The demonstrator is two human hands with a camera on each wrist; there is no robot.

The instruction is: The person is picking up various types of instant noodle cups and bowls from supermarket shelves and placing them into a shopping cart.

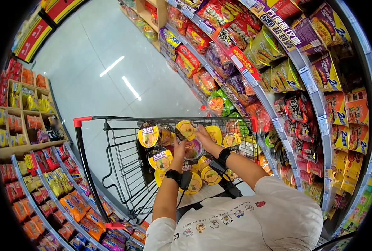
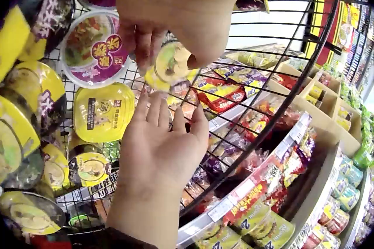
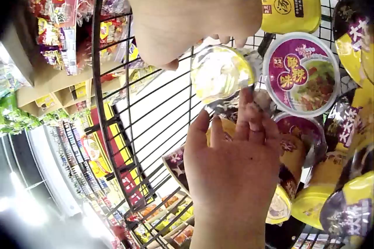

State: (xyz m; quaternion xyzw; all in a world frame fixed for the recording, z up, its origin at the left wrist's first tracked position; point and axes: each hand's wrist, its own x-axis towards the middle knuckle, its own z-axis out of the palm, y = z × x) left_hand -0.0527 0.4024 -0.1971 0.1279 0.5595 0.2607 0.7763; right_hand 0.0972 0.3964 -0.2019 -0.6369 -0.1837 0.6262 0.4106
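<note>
Both hands hold one round instant noodle bowl (image 1: 186, 129) with a yellow-edged picture lid and dark side, above the shopping cart's contents. My left hand (image 1: 179, 148) is at its near side, with fingers and thumb about the bowl. From the right, my right hand (image 1: 204, 137) meets its edge, fingertips on it. In the left wrist view, the right hand (image 2: 158, 150) shows its palm below the lid (image 2: 171, 65). Beneath lies a purple-and-white noodle bowl (image 2: 93, 47), beside a square yellow noodle tub (image 2: 104, 112). Tall yellow-and-black noodle tubs (image 1: 160, 159) stand near the left hand.
The black wire cart (image 1: 127, 167) has red corner pieces and surrounds the goods. Shelves of bagged and boxed noodles (image 1: 278, 79) rise close on the right. Snack racks (image 1: 64, 184) stand at the left, with tiled floor (image 1: 89, 62) ahead.
</note>
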